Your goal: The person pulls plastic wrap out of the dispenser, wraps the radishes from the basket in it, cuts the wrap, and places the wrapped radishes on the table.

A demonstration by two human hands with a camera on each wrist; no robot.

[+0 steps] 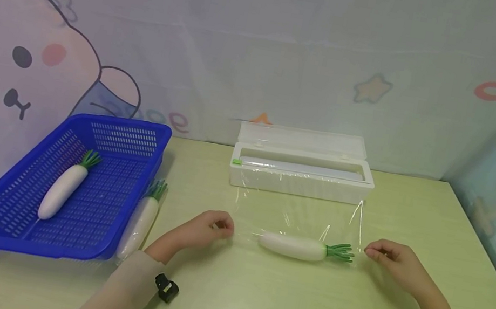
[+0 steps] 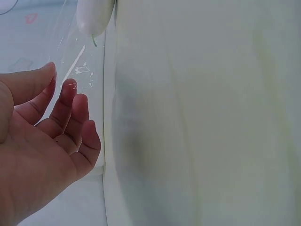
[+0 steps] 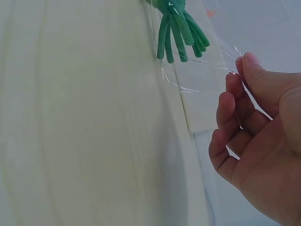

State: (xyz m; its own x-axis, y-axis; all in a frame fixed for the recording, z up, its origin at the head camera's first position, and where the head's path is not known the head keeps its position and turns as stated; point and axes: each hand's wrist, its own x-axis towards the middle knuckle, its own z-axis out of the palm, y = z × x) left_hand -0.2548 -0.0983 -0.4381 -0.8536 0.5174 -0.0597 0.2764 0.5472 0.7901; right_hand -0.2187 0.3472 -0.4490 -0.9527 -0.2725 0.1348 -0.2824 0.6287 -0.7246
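Note:
A clear sheet of cling film (image 1: 278, 211) runs from a white dispenser box (image 1: 297, 186) toward me. My left hand (image 1: 207, 231) pinches its near left corner between thumb and index finger. The near right corner is pinched the same way by my right hand (image 1: 399, 264). Between the hands lies a white radish (image 1: 291, 246), its green leaf stubs pointing right, with the film at and over it. In the left wrist view the radish tip (image 2: 94, 21) hangs past the fingertips; the right wrist view has the green stubs (image 3: 176, 35) near the film's edge.
At the left a blue plastic basket (image 1: 135, 196) holds one unwrapped radish (image 1: 63, 192). Against its right side lies another radish in clear film (image 1: 138, 226). The dispenser's lid (image 1: 302, 140) stands raised at the back, before a printed cloth backdrop (image 1: 266, 43).

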